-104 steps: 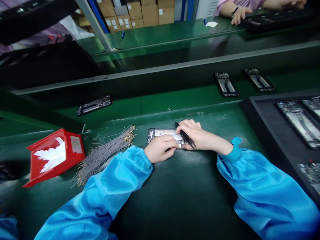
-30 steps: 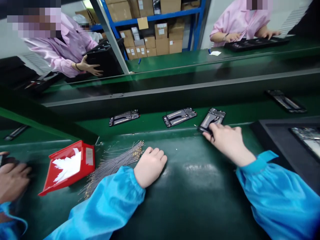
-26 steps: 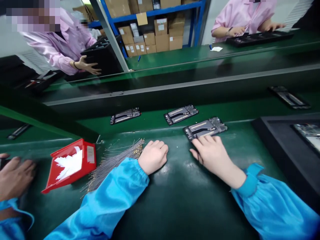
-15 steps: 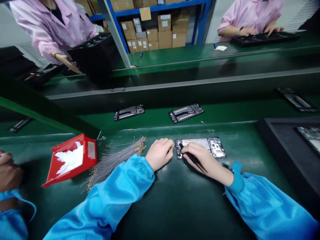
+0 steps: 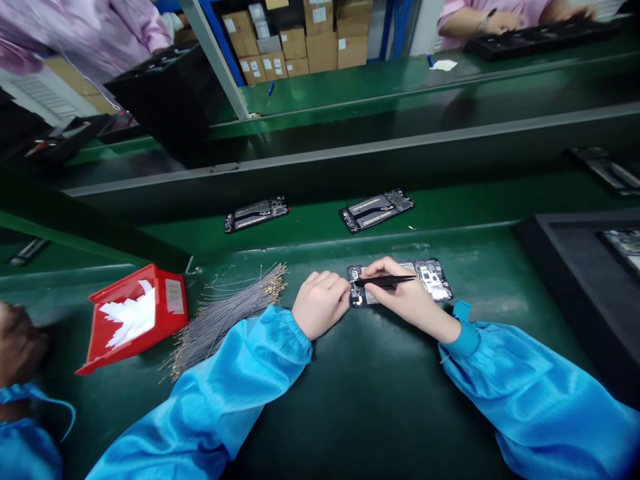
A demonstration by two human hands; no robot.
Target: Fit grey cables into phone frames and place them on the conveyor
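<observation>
An opened phone (image 5: 434,281), its circuit board and inner frame bare, lies flat on the green bench. My left hand (image 5: 321,304) is closed at the phone's left end, knuckles up; whatever its curled fingers hold is hidden. Over the phone's left half, my right hand (image 5: 411,297) pinches black tweezers (image 5: 387,281), their tips pointing left at that end. Whether the tips grip a part is too small to tell. A bundle of thin grey cables (image 5: 225,321) with gold-coloured ends spreads beside my left forearm.
A red bin (image 5: 173,320) of white strips stands left of the cables. Two opened phones (image 5: 257,214) (image 5: 377,210) lie on the ledge behind. At right is a black tray (image 5: 560,267) with another phone. A co-worker's hand (image 5: 20,343) rests at far left; people in pink work opposite.
My right hand has turned the tweezers from a downward slant to nearly level over the phone's left end. My left hand stays beside the phone. The view has tilted slightly down.
</observation>
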